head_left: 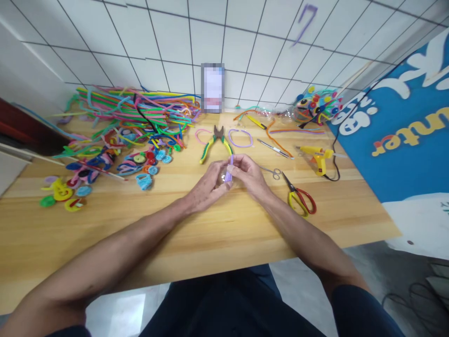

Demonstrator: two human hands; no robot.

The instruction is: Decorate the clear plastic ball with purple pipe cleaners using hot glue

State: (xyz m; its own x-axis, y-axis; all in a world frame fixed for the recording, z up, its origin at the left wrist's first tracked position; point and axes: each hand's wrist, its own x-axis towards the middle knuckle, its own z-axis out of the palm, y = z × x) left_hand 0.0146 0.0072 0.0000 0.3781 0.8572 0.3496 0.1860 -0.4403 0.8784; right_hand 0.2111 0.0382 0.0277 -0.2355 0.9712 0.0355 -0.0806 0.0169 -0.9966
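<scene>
Left of the pliers (219, 133) lie coloured pipe cleaners (140, 110). In front of the pliers, the left hand (210, 181) curls around a clear ball (222, 178); the right hand (248, 173) pinches a purple strip (228, 175) beside it. Right of the pliers are scissors (293, 188), then a glue gun (319, 157).

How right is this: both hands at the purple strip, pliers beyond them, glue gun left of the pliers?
No: the glue gun lies right of the pliers, as the head view shows. The left hand and right hand are both at the purple strip, and the pliers lie beyond them.
</scene>
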